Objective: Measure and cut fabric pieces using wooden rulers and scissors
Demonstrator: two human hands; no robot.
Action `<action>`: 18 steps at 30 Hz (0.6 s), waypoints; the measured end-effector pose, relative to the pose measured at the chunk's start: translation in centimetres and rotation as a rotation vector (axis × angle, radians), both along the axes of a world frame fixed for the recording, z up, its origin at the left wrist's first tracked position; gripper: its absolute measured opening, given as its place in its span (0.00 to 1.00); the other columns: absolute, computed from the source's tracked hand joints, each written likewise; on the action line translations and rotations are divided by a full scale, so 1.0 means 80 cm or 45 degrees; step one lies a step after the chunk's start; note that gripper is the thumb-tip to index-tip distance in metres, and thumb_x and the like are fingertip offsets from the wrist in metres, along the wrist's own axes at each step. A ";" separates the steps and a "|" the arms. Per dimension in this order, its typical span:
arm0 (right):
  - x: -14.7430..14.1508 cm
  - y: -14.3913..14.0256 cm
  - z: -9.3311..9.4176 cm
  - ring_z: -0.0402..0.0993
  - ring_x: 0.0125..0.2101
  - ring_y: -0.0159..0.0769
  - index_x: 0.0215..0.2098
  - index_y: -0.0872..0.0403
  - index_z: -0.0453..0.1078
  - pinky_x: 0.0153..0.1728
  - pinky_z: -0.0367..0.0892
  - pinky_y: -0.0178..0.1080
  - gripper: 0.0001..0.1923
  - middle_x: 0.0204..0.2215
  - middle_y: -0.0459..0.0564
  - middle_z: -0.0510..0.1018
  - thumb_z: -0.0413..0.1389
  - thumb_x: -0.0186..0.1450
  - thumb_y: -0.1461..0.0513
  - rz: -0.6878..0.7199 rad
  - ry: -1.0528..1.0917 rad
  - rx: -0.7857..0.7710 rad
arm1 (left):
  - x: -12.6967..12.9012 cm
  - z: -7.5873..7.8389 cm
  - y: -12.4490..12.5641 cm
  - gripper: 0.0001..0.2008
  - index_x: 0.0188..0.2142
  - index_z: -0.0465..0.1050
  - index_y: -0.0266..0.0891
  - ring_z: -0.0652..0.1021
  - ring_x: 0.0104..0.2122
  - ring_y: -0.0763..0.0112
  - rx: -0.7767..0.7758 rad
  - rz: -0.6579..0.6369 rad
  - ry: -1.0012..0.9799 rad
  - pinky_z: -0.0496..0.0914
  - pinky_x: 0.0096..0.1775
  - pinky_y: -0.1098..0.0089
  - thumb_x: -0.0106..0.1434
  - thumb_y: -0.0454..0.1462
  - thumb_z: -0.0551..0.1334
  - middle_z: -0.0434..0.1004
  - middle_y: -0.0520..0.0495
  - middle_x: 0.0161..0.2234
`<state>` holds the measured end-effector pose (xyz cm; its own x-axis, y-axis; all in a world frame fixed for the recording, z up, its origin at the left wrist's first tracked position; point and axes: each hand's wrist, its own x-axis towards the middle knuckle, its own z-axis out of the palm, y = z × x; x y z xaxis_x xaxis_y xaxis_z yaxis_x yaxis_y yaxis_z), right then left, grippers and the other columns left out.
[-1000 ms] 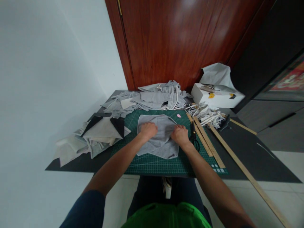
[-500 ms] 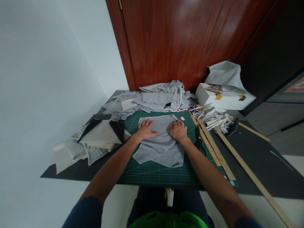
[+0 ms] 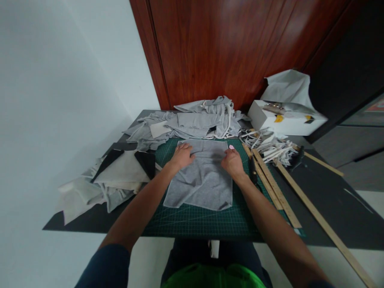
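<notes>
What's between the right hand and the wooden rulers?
In the head view, black scissors lie on the green cutting mat, between the right hand on the grey cloth and the wooden rulers.

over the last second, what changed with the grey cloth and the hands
The grey cloth went from bunched and folded to spread nearly flat on the green cutting mat. The left hand and right hand opened from curled to flat palms and slid apart, smoothing it; neither has a grip on it. The scissors, wooden rulers, fabric piles and white box stayed put.
</notes>
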<state>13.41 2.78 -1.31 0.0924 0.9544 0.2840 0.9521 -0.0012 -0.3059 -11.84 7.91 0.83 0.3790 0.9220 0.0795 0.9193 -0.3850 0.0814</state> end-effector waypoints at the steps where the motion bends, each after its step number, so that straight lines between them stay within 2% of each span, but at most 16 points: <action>1: -0.006 -0.012 0.001 0.74 0.44 0.46 0.48 0.63 0.74 0.49 0.66 0.41 0.18 0.44 0.64 0.79 0.49 0.62 0.72 0.022 0.001 -0.042 | 0.001 -0.003 -0.005 0.26 0.65 0.68 0.41 0.62 0.69 0.55 -0.028 -0.052 0.000 0.56 0.69 0.55 0.72 0.46 0.54 0.64 0.39 0.69; 3: -0.020 -0.040 0.003 0.74 0.43 0.44 0.48 0.62 0.73 0.48 0.66 0.40 0.16 0.44 0.63 0.79 0.50 0.64 0.71 0.078 -0.052 -0.119 | 0.002 -0.011 -0.013 0.27 0.67 0.67 0.45 0.61 0.70 0.53 -0.082 -0.085 0.005 0.56 0.68 0.52 0.72 0.49 0.53 0.63 0.41 0.70; 7: -0.038 -0.099 0.001 0.71 0.49 0.49 0.50 0.61 0.73 0.53 0.64 0.44 0.16 0.49 0.64 0.77 0.50 0.67 0.68 0.276 -0.169 -0.169 | -0.004 -0.025 -0.017 0.31 0.72 0.58 0.46 0.53 0.73 0.47 -0.143 0.049 0.001 0.50 0.69 0.42 0.74 0.53 0.48 0.53 0.41 0.74; 10: -0.031 -0.126 0.000 0.68 0.51 0.51 0.53 0.60 0.72 0.51 0.64 0.46 0.18 0.54 0.65 0.74 0.49 0.68 0.69 0.157 -0.198 -0.166 | -0.005 -0.022 -0.019 0.33 0.72 0.59 0.40 0.52 0.73 0.41 -0.088 0.167 -0.006 0.48 0.69 0.38 0.74 0.53 0.48 0.53 0.36 0.74; 12: -0.018 -0.134 0.000 0.67 0.52 0.53 0.53 0.60 0.72 0.49 0.65 0.47 0.18 0.54 0.66 0.73 0.48 0.68 0.69 0.015 -0.216 -0.162 | 0.001 -0.014 -0.026 0.31 0.70 0.62 0.36 0.54 0.72 0.41 0.008 0.147 -0.019 0.50 0.69 0.41 0.73 0.48 0.52 0.57 0.33 0.72; 13: -0.011 -0.136 -0.001 0.67 0.52 0.54 0.53 0.60 0.73 0.47 0.65 0.48 0.18 0.54 0.66 0.73 0.48 0.68 0.69 -0.042 -0.224 -0.168 | 0.006 -0.009 -0.032 0.29 0.68 0.64 0.35 0.55 0.72 0.44 0.054 0.082 -0.039 0.51 0.70 0.44 0.72 0.44 0.53 0.59 0.34 0.71; 15: 0.001 -0.138 -0.003 0.68 0.51 0.54 0.53 0.60 0.73 0.46 0.65 0.47 0.18 0.52 0.66 0.74 0.48 0.69 0.69 -0.100 -0.234 -0.195 | 0.023 0.001 -0.051 0.26 0.65 0.69 0.36 0.58 0.71 0.51 0.092 -0.162 -0.093 0.52 0.71 0.50 0.70 0.38 0.56 0.64 0.37 0.69; 18: 0.014 -0.139 -0.006 0.69 0.50 0.53 0.54 0.61 0.73 0.46 0.65 0.46 0.19 0.51 0.65 0.75 0.49 0.68 0.70 -0.084 -0.226 -0.223 | 0.053 0.007 -0.089 0.24 0.62 0.73 0.43 0.61 0.71 0.58 -0.025 -0.692 -0.085 0.53 0.71 0.54 0.67 0.39 0.60 0.68 0.43 0.68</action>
